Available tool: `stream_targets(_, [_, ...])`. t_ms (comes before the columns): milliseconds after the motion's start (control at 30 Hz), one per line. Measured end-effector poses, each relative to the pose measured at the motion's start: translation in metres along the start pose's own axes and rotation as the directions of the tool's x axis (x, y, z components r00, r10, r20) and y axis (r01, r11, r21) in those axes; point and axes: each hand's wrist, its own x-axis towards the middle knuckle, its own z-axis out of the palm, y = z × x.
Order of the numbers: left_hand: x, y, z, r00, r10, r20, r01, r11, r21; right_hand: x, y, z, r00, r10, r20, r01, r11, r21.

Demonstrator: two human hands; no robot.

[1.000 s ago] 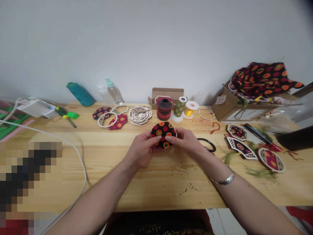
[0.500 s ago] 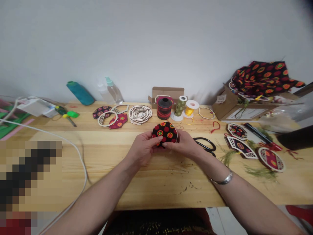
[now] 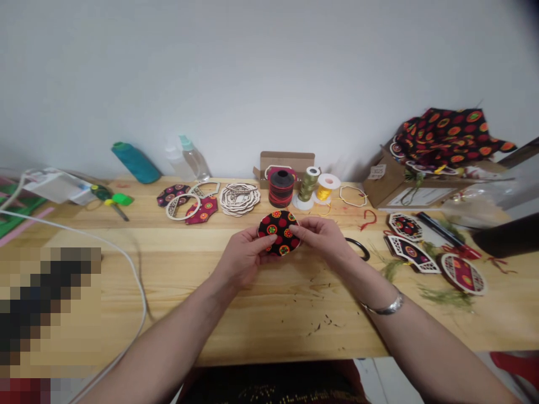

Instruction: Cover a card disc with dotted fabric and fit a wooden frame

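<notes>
Between my two hands, above the table, is a roundish piece covered in black fabric with red and orange flower motifs [image 3: 279, 231]; a pale edge shows along its rim. My left hand [image 3: 248, 249] pinches its left side, thumb on the fabric face and fingers underneath. On the right edge, my right hand [image 3: 320, 238] grips it between thumb and fingers. Partly hidden behind my right wrist lie scissors with black handles [image 3: 359, 248]. Small dark scraps [image 3: 322, 324] are scattered on the wood below my hands.
At the back stand thread spools [image 3: 281, 188], a stack of wooden cutouts [image 3: 240, 199] and a teal thread cone [image 3: 135, 163]. Finished-looking ornaments [image 3: 463, 274] and a cardboard box [image 3: 415, 188] heaped with fabric are on the right. A white cable [image 3: 135, 269] crosses the left side.
My right thumb has moved up along the right edge of the fabric piece, and more of its face now shows. My left hand keeps its hold. The view has shifted slightly.
</notes>
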Motion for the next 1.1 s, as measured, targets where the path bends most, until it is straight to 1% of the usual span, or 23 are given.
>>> stream_targets(167, [-0.001, 0.000, 0.000, 1.000, -0.008, 0.005, 0.008, 1.000, 0.015, 0.002, 0.003, 0.001, 1.000, -0.001, -0.010, 0.001, 1.000, 0.004])
stream_targets(433, [-0.002, 0.000, 0.001, 1.000, -0.001, 0.007, 0.001, 1.000, 0.007, -0.001, -0.003, 0.001, 1.000, -0.017, -0.021, 0.017, 1.000, -0.016])
stream_targets(600, [-0.002, 0.001, 0.002, 1.000, -0.005, -0.004, 0.005, 1.000, 0.006, -0.001, -0.002, 0.001, 1.000, -0.026, -0.010, 0.026, 1.000, -0.017])
stream_targets(700, [-0.002, 0.002, 0.001, 1.000, -0.019, 0.015, 0.019, 1.000, 0.005, -0.001, -0.002, -0.001, 1.000, -0.026, -0.011, 0.025, 1.000, -0.013])
stream_targets(767, [-0.003, 0.003, 0.001, 0.998, -0.040, 0.051, 0.041, 0.999, -0.005, -0.002, -0.005, -0.004, 1.000, -0.024, -0.004, 0.024, 1.000, -0.003])
stream_targets(833, [-0.004, 0.004, 0.000, 0.995, -0.059, 0.084, 0.060, 0.998, -0.016, -0.003, -0.008, -0.007, 1.000, -0.009, 0.020, 0.009, 1.000, -0.002])
stream_targets(900, [-0.005, 0.005, -0.001, 0.994, -0.057, 0.097, 0.058, 0.998, -0.004, -0.004, -0.011, -0.009, 0.998, 0.017, 0.068, -0.015, 0.999, -0.031])
stream_targets(1000, [-0.005, 0.003, -0.002, 0.994, -0.035, 0.103, 0.028, 0.997, 0.075, -0.005, -0.012, -0.011, 0.985, 0.041, 0.165, -0.024, 0.994, -0.102])
stream_targets(1100, [-0.005, 0.001, -0.002, 0.997, -0.028, 0.073, 0.017, 0.989, 0.150, -0.005, -0.009, -0.010, 0.966, 0.047, 0.253, 0.000, 0.983, -0.185])
